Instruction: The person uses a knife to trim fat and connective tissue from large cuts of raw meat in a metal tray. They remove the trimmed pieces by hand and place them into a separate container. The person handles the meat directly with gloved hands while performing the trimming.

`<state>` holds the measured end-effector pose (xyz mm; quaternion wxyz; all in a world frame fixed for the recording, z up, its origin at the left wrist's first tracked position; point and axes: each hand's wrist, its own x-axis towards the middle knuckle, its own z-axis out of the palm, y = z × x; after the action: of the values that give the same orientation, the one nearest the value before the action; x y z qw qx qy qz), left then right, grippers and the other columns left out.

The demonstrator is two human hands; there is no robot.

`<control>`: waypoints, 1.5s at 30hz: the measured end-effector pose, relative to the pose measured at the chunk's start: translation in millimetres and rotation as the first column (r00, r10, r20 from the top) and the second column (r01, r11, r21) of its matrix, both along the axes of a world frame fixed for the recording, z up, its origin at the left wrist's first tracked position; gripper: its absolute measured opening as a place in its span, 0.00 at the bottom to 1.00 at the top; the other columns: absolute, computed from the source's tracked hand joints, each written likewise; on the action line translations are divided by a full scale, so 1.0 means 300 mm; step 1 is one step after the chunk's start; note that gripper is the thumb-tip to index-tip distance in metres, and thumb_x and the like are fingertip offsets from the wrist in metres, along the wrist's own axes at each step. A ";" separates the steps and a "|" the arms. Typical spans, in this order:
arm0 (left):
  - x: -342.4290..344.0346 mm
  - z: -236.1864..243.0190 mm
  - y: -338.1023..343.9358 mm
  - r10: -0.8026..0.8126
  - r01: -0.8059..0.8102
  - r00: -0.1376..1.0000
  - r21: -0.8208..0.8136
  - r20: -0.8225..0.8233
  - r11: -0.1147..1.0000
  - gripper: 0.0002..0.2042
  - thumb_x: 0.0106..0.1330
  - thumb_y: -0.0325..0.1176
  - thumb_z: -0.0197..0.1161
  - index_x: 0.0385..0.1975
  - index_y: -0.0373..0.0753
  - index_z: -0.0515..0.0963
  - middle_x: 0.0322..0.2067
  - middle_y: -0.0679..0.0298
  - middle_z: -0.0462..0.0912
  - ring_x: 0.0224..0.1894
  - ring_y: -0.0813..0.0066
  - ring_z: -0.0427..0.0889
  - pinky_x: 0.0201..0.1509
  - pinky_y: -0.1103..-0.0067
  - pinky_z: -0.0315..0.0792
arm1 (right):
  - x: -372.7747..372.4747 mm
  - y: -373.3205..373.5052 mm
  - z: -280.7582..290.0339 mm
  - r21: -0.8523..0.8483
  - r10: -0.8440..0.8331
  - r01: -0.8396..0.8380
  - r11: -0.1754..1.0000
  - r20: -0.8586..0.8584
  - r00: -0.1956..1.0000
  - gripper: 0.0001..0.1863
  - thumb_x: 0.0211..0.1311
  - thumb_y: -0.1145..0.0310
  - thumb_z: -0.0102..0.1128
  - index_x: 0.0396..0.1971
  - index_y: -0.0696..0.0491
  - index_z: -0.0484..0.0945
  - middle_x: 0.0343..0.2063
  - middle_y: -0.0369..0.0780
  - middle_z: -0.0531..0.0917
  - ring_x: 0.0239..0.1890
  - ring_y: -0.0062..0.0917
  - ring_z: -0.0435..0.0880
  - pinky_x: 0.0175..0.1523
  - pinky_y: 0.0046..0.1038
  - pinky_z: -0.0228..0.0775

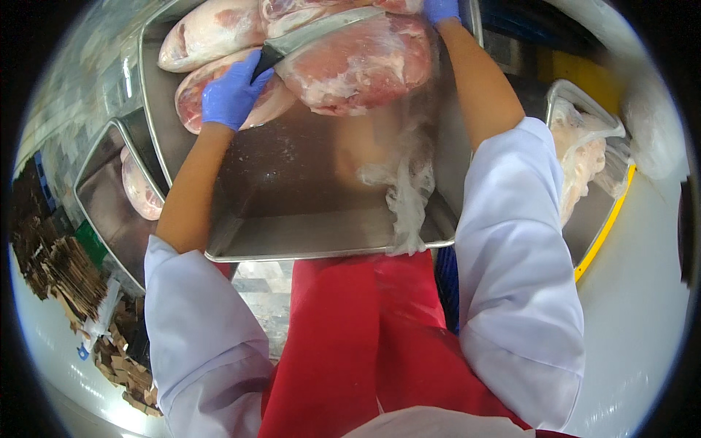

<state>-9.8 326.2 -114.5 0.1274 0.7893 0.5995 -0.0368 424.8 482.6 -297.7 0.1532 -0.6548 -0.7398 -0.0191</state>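
Note:
My left hand (pixel 230 91), in a blue glove, grips the dark handle of a long knife (pixel 318 29). The blade lies across large raw meat cuts (pixel 358 66) piled at the far end of a big steel tray (pixel 292 226). My right hand (pixel 442 9), also gloved in blue, reaches to the top edge of the picture beside the meat and is mostly cut off. A loose sheet of thin clear plastic (pixel 409 190) trails from the front cut down over the tray's near rim.
A second steel tray (pixel 98 197) at the left holds another meat piece (pixel 139 190). At the right, a tray (pixel 606 212) holds pale pieces in plastic (pixel 580 164). Torn cardboard scraps (pixel 66 274) lie on the floor at the lower left. A red apron (pixel 365 343) hangs below.

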 end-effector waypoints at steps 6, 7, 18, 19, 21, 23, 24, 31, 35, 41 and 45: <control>0.002 0.151 -0.053 -0.016 0.024 0.993 -0.065 0.119 0.998 0.24 0.70 0.55 0.53 0.60 0.50 0.72 0.48 0.54 0.82 0.49 0.51 0.81 0.52 0.64 0.74 | 0.001 -0.133 0.169 0.006 0.196 -0.196 0.981 -0.061 0.979 0.16 0.73 0.65 0.38 0.39 0.60 0.74 0.29 0.56 0.81 0.31 0.50 0.82 0.34 0.47 0.74; 0.024 0.205 -0.077 0.011 -0.004 0.996 -0.087 0.084 0.996 0.24 0.70 0.55 0.53 0.60 0.50 0.72 0.49 0.54 0.82 0.49 0.51 0.81 0.53 0.63 0.73 | 0.007 -0.164 0.222 -0.056 0.168 -0.178 0.982 -0.150 0.974 0.17 0.73 0.64 0.38 0.38 0.60 0.75 0.29 0.56 0.81 0.32 0.49 0.82 0.34 0.46 0.73; 0.139 0.467 -0.151 -0.010 0.010 1.000 -0.056 -0.001 0.998 0.24 0.70 0.56 0.51 0.60 0.51 0.73 0.49 0.52 0.81 0.50 0.49 0.80 0.55 0.61 0.72 | -0.044 -0.320 0.526 -0.326 -0.024 -0.146 0.934 -0.465 0.885 0.19 0.69 0.60 0.42 0.30 0.59 0.76 0.29 0.54 0.81 0.31 0.47 0.80 0.37 0.42 0.70; 0.144 0.477 -0.157 0.008 -0.009 1.000 -0.093 -0.019 0.996 0.25 0.70 0.56 0.51 0.60 0.51 0.73 0.49 0.53 0.81 0.50 0.49 0.80 0.54 0.61 0.73 | -0.028 -0.319 0.551 -0.337 -0.045 -0.136 0.932 -0.479 0.877 0.18 0.69 0.60 0.43 0.29 0.59 0.76 0.29 0.54 0.81 0.31 0.47 0.80 0.37 0.42 0.71; 0.148 0.487 -0.172 0.040 -0.049 0.998 -0.167 -0.055 0.985 0.25 0.69 0.57 0.51 0.60 0.51 0.73 0.49 0.53 0.82 0.49 0.49 0.81 0.52 0.62 0.75 | 0.023 -0.271 0.527 -0.170 0.266 -0.285 0.943 -0.125 0.956 0.15 0.65 0.61 0.46 0.31 0.56 0.78 0.31 0.53 0.82 0.35 0.47 0.82 0.39 0.41 0.74; 0.147 0.479 -0.202 0.090 -0.097 0.995 -0.198 -0.046 0.975 0.26 0.69 0.58 0.51 0.60 0.50 0.72 0.49 0.52 0.82 0.48 0.49 0.82 0.50 0.62 0.75 | -0.005 -0.241 0.579 -0.247 0.205 -0.250 0.936 -0.195 0.959 0.14 0.64 0.61 0.48 0.33 0.55 0.80 0.32 0.53 0.82 0.37 0.46 0.83 0.40 0.40 0.75; 0.142 0.474 -0.212 0.117 -0.124 0.992 -0.214 -0.042 0.969 0.26 0.69 0.58 0.50 0.60 0.50 0.72 0.48 0.52 0.82 0.48 0.49 0.82 0.49 0.62 0.76 | -0.027 -0.214 0.623 -0.332 0.297 -0.311 0.890 -0.094 0.950 0.15 0.65 0.61 0.48 0.34 0.55 0.80 0.33 0.53 0.83 0.37 0.46 0.83 0.40 0.40 0.75; 0.136 0.438 -0.202 0.145 -0.127 0.988 -0.236 0.057 0.963 0.27 0.70 0.58 0.49 0.61 0.50 0.72 0.49 0.51 0.81 0.49 0.48 0.81 0.50 0.60 0.75 | -0.010 -0.065 0.769 -0.546 0.130 -0.189 0.816 -0.145 0.981 0.19 0.65 0.53 0.52 0.35 0.56 0.81 0.33 0.53 0.84 0.37 0.43 0.84 0.43 0.38 0.74; 0.112 0.426 -0.216 0.184 -0.161 0.981 -0.279 0.058 0.947 0.27 0.69 0.58 0.50 0.61 0.49 0.72 0.50 0.52 0.81 0.49 0.48 0.81 0.51 0.61 0.75 | -0.095 -0.287 0.865 -0.242 0.010 -0.087 0.966 -0.305 0.952 0.20 0.66 0.55 0.54 0.42 0.58 0.78 0.38 0.49 0.81 0.38 0.34 0.81 0.48 0.32 0.73; 0.113 0.373 -0.302 0.212 -0.173 0.970 -0.271 0.121 0.947 0.25 0.69 0.57 0.51 0.61 0.50 0.72 0.50 0.55 0.81 0.48 0.52 0.82 0.49 0.64 0.76 | -0.100 -0.587 0.823 -0.712 -0.435 0.167 0.682 -0.212 0.875 0.27 0.63 0.45 0.56 0.46 0.56 0.81 0.51 0.53 0.80 0.53 0.47 0.79 0.58 0.40 0.69; 0.136 0.378 -0.313 0.232 -0.186 0.965 -0.307 0.122 0.933 0.26 0.69 0.56 0.52 0.61 0.50 0.72 0.51 0.56 0.81 0.48 0.53 0.82 0.51 0.64 0.75 | -0.167 -0.544 0.480 -0.262 -0.264 0.094 0.961 -0.753 0.603 0.27 0.66 0.46 0.54 0.36 0.60 0.83 0.40 0.51 0.85 0.46 0.43 0.84 0.55 0.39 0.71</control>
<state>30.9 232.4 -1.1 0.2927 0.6937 0.6563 -0.0497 374.6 319.4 -153.7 0.3913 -0.6804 -0.5279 0.3244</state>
